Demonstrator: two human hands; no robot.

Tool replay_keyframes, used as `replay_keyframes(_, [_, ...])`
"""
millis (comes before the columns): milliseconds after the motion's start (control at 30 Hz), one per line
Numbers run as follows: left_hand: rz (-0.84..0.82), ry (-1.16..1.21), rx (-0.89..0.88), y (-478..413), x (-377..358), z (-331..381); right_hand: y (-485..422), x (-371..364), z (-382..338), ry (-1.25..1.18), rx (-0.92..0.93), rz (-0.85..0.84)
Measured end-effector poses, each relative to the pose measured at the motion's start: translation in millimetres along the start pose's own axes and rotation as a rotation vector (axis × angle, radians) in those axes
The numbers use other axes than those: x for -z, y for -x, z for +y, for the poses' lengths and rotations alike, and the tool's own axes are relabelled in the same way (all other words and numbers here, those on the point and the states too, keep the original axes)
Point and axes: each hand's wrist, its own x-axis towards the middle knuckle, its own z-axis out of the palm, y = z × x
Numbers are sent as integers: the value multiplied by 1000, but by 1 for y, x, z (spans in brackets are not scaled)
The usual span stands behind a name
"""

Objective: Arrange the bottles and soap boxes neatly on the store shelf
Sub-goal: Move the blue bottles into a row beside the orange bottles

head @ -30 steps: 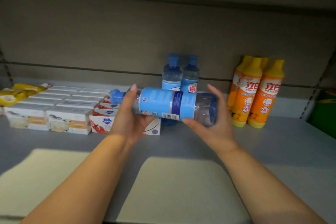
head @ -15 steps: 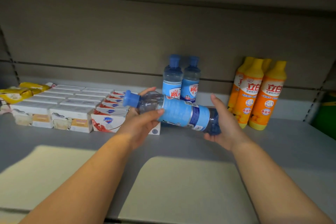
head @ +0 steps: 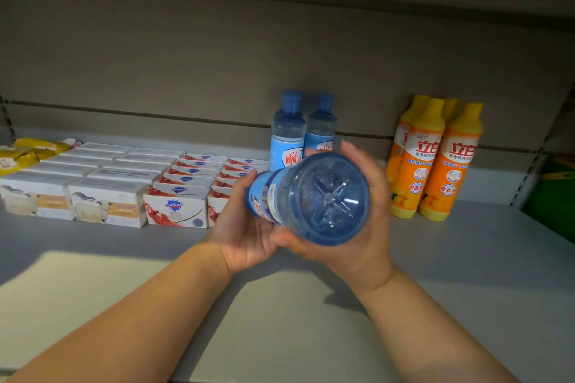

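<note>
Bare shelf (head: 466, 258) lies open in front; soap boxes (head: 174, 205) block the left, standing blue bottles (head: 286, 137) and orange bottles (head: 435, 165) the back.

A single head-worn camera is looking forward and slightly down into a store shelf (head: 466, 258), facing its grey back panel (head: 217, 56). It is sitting close: both forearms (head: 140, 320) are entering from the bottom edge, and the left hand (head: 245, 233) and right hand (head: 370, 236) are meeting around a bottle (head: 323, 199) near the frame's centre. The wide lens is bowing the shelf's outer lines.
</note>
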Motion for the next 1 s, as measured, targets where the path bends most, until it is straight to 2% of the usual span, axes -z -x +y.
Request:
replay_keyframes(100, [-7, -29, 33, -3, 1, -4, 3, 2, 5, -57, -20, 13])
replay_keyframes(233, [-27, -106, -108, -4, 3, 4, 0, 10, 21, -65, -154, 270])
replay_keyframes(300, [-14, -200, -139, -1, 2, 6, -6, 13, 31, -217, -302, 455])
replay_keyframes(400, [74, -405, -243, -2, 2, 0, -9, 22, 49, -516, -664, 648])
replay_keyframes(533, [424, -992, -543, -6, -4, -14, -1, 38, 72, -621, -1097, 543])
replay_keyframes(567, [463, -1113, -626, -5, -4, -16, 2, 39, 77, -621, -1204, 519])
replay_keyframes(633, [342, -1227, -729, -1, -7, -21, 10, 39, 86, -660, -1367, 512])
replay_keyframes(733, [176, -1252, -781, 3, -14, -24, 18, 30, 95, -809, -1433, 455])
replay_keyframes(800, [180, -1205, -804, 1, -29, -23, 18, 25, 93, -917, -1381, 396])
replay_keyframes(867, [222, -1104, -841, -5, -50, -16, 17, 20, 91, -926, -1346, 315])
replay_keyframes(1000, [294, -940, -893, -26, -94, 6, 19, 9, 81, -997, -1385, 156])
